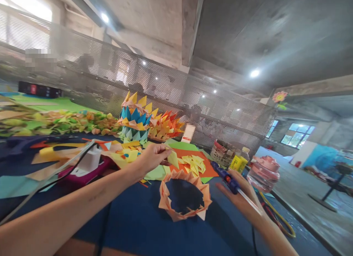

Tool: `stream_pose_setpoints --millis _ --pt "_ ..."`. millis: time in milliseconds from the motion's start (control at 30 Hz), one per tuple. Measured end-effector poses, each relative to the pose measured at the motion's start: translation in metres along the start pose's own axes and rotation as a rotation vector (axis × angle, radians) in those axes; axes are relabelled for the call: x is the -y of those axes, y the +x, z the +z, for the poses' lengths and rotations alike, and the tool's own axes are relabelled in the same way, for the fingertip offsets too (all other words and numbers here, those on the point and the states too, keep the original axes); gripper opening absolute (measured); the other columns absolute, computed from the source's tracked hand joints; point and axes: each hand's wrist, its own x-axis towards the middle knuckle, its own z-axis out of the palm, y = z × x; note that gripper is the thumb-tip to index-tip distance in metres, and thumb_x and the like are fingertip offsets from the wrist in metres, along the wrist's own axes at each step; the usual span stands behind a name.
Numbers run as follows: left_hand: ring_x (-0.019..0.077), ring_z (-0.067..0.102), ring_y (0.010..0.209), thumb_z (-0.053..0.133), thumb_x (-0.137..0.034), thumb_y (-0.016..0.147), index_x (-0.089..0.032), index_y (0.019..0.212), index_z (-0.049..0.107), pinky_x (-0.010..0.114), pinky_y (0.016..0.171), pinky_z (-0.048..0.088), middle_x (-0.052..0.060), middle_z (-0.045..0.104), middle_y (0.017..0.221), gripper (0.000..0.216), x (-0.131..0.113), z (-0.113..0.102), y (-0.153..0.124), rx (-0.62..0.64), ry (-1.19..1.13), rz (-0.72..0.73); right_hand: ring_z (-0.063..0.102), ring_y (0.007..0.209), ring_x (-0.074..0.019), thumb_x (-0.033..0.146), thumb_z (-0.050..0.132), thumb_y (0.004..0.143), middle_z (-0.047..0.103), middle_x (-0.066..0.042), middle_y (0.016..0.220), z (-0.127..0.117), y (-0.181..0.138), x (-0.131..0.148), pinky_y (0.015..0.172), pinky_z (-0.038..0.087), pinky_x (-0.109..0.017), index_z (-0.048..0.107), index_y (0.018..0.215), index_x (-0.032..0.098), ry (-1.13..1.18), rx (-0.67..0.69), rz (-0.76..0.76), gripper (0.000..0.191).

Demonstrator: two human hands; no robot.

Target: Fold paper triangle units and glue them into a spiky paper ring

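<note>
Your left hand (154, 155) pinches one folded yellow paper piece (173, 159) near the far side of the peach paper ring (164, 196). Your right hand (246, 188) holds a blue glue gun (231, 181), with a clear stick (249, 201) poking out toward your wrist. The ring lies on the dark blue table (132, 221) between your arms. More yellow pieces (195, 164) sit in a pile behind it.

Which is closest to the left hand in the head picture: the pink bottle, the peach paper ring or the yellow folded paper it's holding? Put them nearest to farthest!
1. Yellow folded paper: nearest, held in the left hand.
2. Peach paper ring: on the blue table, below and right of the hand.
3. Pink bottle: farthest, way over on the right.
</note>
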Motion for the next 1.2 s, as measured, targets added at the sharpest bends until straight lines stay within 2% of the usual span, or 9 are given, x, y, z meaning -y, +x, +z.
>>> stream_pose_setpoints --millis 167,300,400,533,733,833,933,1067,1200 --pt "0.0163 0.068 0.070 0.068 -0.027 0.075 -0.014 0.076 0.070 0.026 0.065 0.058 0.005 0.073 0.077 0.013 0.002 0.001 -0.001 0.018 -0.019 0.000 0.055 0.069 -0.0200 0.046 0.065 0.074 0.059 -0.004 0.079 -0.017 -0.013 -0.060 0.065 0.044 -0.032 0.055 0.082 0.020 -0.186 0.254 0.078 0.029" --pt "0.0160 0.068 0.069 0.069 -0.028 0.074 -0.015 0.072 0.069 0.026 0.065 0.057 0.004 0.073 0.075 0.013 0.003 0.001 -0.002 0.034 -0.014 -0.005 0.054 0.062 -0.0187 0.046 0.071 0.064 0.060 -0.001 0.069 -0.017 -0.018 -0.092 0.057 0.042 -0.029 0.058 0.077 0.018 -0.202 0.338 0.168 0.033" --pt "0.0160 0.068 0.067 0.070 -0.030 0.073 -0.015 0.073 0.069 0.025 0.064 0.057 0.003 0.073 0.073 0.015 0.005 0.002 -0.001 0.045 -0.007 -0.008 0.052 0.056 -0.0168 0.045 0.072 0.062 0.058 0.002 0.061 -0.014 -0.020 -0.104 0.051 0.039 -0.026 0.059 0.074 0.018 -0.194 0.374 0.231 0.033" --pt "0.0172 0.068 0.068 0.070 -0.033 0.072 -0.014 0.074 0.070 0.026 0.064 0.058 0.004 0.073 0.073 0.019 0.005 0.002 -0.002 0.064 -0.003 -0.008 0.057 0.063 -0.0179 0.044 0.072 0.062 0.063 0.000 0.071 -0.021 -0.022 -0.103 0.058 0.045 -0.028 0.061 0.079 0.018 -0.149 0.408 0.247 0.033" --pt "0.0175 0.069 0.070 0.070 -0.034 0.072 -0.014 0.076 0.070 0.026 0.066 0.058 0.004 0.073 0.076 0.020 0.006 0.003 -0.004 0.102 0.004 -0.007 0.060 0.079 -0.0223 0.037 0.062 0.073 0.065 -0.006 0.087 -0.035 -0.010 -0.072 0.075 0.049 -0.038 0.059 0.087 0.019 -0.080 0.366 0.193 0.022" --pt "0.0177 0.069 0.068 0.071 -0.034 0.071 -0.013 0.076 0.070 0.026 0.063 0.057 0.004 0.072 0.071 0.021 0.009 0.006 -0.005 0.138 0.025 -0.018 0.060 0.083 -0.0221 0.037 0.055 0.082 0.063 -0.006 0.089 -0.026 0.001 -0.032 0.074 0.048 -0.037 0.058 0.090 0.020 -0.038 0.316 0.123 0.019" --pt "0.0179 0.068 0.066 0.072 -0.034 0.071 -0.012 0.073 0.069 0.026 0.062 0.057 0.004 0.071 0.068 0.022 0.010 0.009 -0.007 0.179 0.057 -0.032 0.059 0.084 -0.0189 0.037 0.049 0.090 0.062 -0.005 0.090 -0.010 0.007 0.023 0.075 0.047 -0.033 0.058 0.090 0.020 0.107 0.349 -0.007 0.019" --pt "0.0178 0.067 0.067 0.069 -0.031 0.074 -0.012 0.071 0.069 0.026 0.062 0.056 0.004 0.070 0.070 0.018 0.009 0.015 -0.012 0.212 0.109 -0.035 0.057 0.098 -0.0219 0.038 0.069 0.078 0.063 -0.004 0.105 0.006 0.007 0.081 0.087 0.043 -0.037 0.061 0.095 0.023 0.175 0.519 -0.155 0.024" --pt "0.0177 0.066 0.068 0.061 -0.027 0.079 -0.013 0.075 0.071 0.024 0.063 0.053 0.003 0.070 0.073 0.017 0.006 0.019 -0.019 0.231 0.182 -0.008 0.057 0.096 -0.0218 0.030 0.081 0.064 0.066 0.000 0.095 0.020 0.005 0.095 0.090 0.037 -0.039 0.064 0.088 0.023 0.169 0.574 -0.217 0.030"
